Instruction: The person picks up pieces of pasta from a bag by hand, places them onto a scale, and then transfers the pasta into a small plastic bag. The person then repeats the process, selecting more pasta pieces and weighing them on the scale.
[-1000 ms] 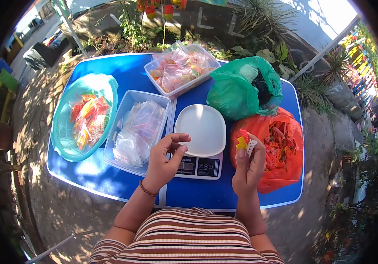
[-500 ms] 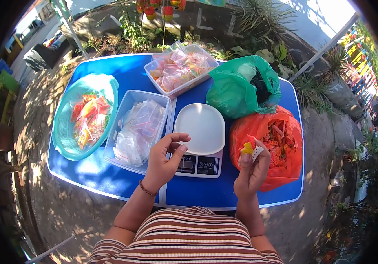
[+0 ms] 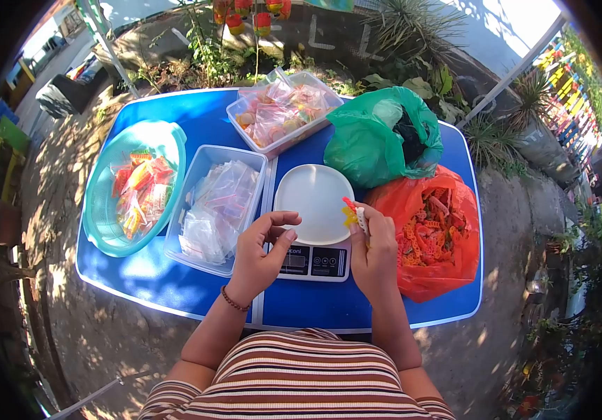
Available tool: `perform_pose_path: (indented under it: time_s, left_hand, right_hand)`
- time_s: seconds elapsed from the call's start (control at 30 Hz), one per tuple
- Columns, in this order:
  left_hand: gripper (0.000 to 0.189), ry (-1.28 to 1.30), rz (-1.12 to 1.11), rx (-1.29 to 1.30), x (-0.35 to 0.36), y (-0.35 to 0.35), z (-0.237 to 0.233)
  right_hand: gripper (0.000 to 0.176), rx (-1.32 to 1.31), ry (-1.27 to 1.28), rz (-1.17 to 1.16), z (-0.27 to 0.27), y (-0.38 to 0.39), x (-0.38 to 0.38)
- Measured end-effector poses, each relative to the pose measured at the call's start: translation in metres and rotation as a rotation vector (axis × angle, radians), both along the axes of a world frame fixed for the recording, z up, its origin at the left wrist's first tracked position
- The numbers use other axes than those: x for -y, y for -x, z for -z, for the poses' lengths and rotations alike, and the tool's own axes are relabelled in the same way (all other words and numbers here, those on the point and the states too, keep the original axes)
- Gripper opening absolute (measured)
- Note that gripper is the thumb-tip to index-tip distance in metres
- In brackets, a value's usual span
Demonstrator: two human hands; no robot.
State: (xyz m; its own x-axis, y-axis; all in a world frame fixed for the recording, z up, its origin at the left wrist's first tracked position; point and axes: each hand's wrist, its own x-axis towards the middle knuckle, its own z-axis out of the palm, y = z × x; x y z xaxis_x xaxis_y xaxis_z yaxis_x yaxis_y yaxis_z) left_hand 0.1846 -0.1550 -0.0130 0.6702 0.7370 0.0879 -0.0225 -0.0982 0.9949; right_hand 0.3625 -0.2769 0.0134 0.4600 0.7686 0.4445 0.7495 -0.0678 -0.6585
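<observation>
My right hand (image 3: 374,248) pinches a few small red, yellow and white pieces (image 3: 353,213) at the right edge of the scale's pale plate (image 3: 313,203). Nothing lies on that plate. Over the front left of the scale (image 3: 329,263), my left hand (image 3: 264,248) is raised with thumb and fingers apart, holding nothing. Just right of my right hand, a red plastic bag (image 3: 413,280) stands open, full of red and orange pieces (image 3: 435,234). Left of the scale, a clear box (image 3: 187,162) holds small transparent zip bags (image 3: 220,206).
A teal basin (image 3: 95,231) with filled packets stands at the left of the blue table (image 3: 147,290). Another clear box (image 3: 280,148) of filled packets is at the back. A green plastic bag (image 3: 367,150) stands behind the red bag.
My right hand has moved left with the pieces, from in front of the red bag to the edge of the scale's plate. My left hand has hardly moved.
</observation>
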Motion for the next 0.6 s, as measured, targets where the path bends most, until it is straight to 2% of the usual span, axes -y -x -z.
perform_pose_path:
  time_s: [0.1, 0.23, 0.4, 0.6]
  left_hand:
    - [0.028, 0.019, 0.001, -0.004, 0.001, 0.0, -0.001]
    - [0.028, 0.02, -0.016, 0.003, 0.0, 0.004, 0.002]
    - [0.028, 0.031, -0.035, 0.01, -0.003, 0.009, 0.006]
    - [0.028, 0.003, -0.004, -0.031, -0.003, 0.004, 0.005]
  right_hand:
    - [0.029, -0.065, 0.098, -0.036, 0.03, -0.003, -0.028]
    - [0.03, -0.001, 0.139, -0.024, 0.047, 0.002, -0.06]
    - [0.03, 0.043, 0.234, -0.009, 0.048, 0.01, -0.066]
    - [0.032, 0.154, 0.21, 0.01, 0.038, 0.001, -0.053]
